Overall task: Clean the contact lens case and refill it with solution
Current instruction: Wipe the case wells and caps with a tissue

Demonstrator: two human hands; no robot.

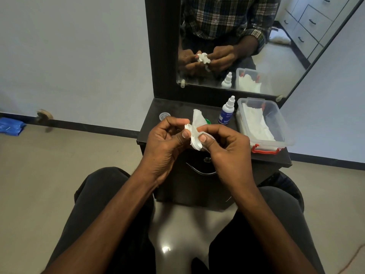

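Head view, centre of frame: both hands, left [167, 133] and right [223, 141], pinch together on the white lens case [194, 143] with a tissue [197, 120] pressed in, likely wiping a well dry. Behind them on the table [177, 107], solution bottle [226, 111], loose cap [164, 116] and tissue box [284, 131] stand apart, leaving room near the front edge.

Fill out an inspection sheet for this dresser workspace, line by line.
Surface: dark dresser top, mirror behind.
Job's things: white lens case and tissue in the hands; solution bottle upright, capped; green cap and clear cap lying loose.
Clutter: open tissue box with red latches.
Grips: left hand and right hand both shut on the case and tissue.
Cables: nothing seen.
Surroundings: blue bag on floor by the wall.
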